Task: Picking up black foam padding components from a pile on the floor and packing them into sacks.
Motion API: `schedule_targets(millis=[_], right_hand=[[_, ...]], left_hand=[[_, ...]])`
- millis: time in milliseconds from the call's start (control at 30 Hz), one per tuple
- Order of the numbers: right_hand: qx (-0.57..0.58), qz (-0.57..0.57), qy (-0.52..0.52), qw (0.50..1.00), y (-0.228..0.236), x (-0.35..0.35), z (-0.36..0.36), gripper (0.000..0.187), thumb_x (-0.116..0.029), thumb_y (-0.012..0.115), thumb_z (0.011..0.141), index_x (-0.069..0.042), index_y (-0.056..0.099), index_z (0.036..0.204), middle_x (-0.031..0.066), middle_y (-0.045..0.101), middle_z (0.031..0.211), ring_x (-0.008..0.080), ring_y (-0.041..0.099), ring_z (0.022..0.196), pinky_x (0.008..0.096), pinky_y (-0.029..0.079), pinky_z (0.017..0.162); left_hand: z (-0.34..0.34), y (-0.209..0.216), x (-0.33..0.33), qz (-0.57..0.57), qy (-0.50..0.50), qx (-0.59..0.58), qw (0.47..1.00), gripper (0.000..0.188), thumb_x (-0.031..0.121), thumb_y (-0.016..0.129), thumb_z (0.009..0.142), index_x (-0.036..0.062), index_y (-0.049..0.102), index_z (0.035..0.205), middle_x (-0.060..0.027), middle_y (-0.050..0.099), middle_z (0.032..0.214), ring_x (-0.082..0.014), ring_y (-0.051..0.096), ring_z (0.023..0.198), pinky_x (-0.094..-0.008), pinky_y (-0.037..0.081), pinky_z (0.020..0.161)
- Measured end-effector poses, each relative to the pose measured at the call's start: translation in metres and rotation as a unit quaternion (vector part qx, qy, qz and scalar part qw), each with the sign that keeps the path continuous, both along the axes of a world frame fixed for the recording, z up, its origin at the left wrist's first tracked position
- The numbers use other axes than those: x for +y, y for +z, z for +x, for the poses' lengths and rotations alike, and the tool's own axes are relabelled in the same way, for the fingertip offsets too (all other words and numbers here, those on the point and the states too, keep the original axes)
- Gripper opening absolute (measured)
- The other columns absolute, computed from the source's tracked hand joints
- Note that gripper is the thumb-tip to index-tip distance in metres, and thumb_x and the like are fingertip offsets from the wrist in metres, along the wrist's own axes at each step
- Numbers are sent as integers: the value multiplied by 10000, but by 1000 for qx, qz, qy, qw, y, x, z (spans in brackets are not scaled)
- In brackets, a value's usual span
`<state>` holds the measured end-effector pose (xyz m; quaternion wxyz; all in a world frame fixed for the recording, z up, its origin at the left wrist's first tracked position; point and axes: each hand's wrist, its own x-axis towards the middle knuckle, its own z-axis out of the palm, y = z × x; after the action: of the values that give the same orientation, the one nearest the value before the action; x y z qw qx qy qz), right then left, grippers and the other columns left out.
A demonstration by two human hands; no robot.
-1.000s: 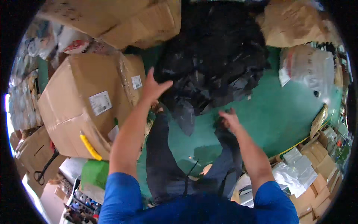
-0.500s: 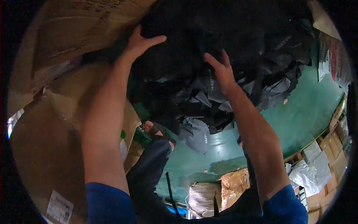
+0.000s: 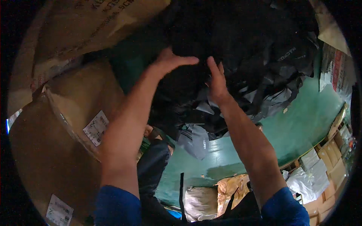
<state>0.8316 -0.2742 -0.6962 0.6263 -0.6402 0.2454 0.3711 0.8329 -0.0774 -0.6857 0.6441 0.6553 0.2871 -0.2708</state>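
A large heap of black and dark grey fabric pieces (image 3: 260,49) fills the upper middle, some with pale print. My left hand (image 3: 169,62) is at its left side, thumb stretched toward the right and apart from the fingers, which are partly lost against the dark cloth. Just to the right, my right hand (image 3: 217,81) reaches over the heap with its thumb pointing up and its fingers partly hidden. Neither hand shows a piece held in it. A grey printed piece (image 3: 196,142) hangs out at the heap's near edge.
Big cardboard boxes (image 3: 56,143) crowd the left, and another carton (image 3: 94,22) stands at upper left. Below lies a green floor (image 3: 298,116). Wrapped bundles (image 3: 201,201), white plastic bags (image 3: 307,180) and flattened cardboard (image 3: 333,158) are near the bottom and right.
My left hand has moved right, closer to my right hand. The right hand has shifted slightly left and nearer to me. The left part of the heap has drawn in, baring more green floor.
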Motion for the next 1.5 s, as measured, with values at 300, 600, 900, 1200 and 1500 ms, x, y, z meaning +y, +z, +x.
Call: schedule_targets(millis=[300,600,900,1200,1500], right_hand=[[123,207,-165,957,34,-70,21,648,-572,493,853,-111,482,1308,87,537,1274,286,520,1130,429,398,991],[-1,230,-146,962,163,-147,4,517,-466,431,920,-84,526,1255,96,575,1221,256,551,1095,394,446,949],[50,257,-41,964,392,-172,-41,542,-475,360,945,-76,484,1291,111,545,1255,260,560,1095,404,459,938],[52,246,171,953,599,-103,-114,619,-509,355,930,-73,397,1368,129,475,1332,299,489,1182,438,401,1007],[5,310,411,857,690,45,-223,537,-322,479,907,11,415,1324,135,520,1259,269,538,1090,407,450,925]], left_hand=[[-20,59,-129,141,-44,-70,986,719,365,812,569,51,571,1169,-152,640,1081,-285,612,1011,-372,482,881],[-50,218,-223,277,7,-102,955,729,447,752,574,7,551,1119,-203,590,966,-374,593,901,-463,510,759],[-120,438,-263,281,102,-65,952,675,375,744,589,9,525,1112,-175,542,1003,-348,550,964,-439,499,769],[-249,639,-232,292,384,-166,860,637,307,780,568,26,542,1087,-181,540,1041,-370,539,965,-435,490,768],[-440,757,-145,439,525,-248,686,542,246,769,557,33,591,1023,-174,575,1044,-366,572,915,-442,483,761]])
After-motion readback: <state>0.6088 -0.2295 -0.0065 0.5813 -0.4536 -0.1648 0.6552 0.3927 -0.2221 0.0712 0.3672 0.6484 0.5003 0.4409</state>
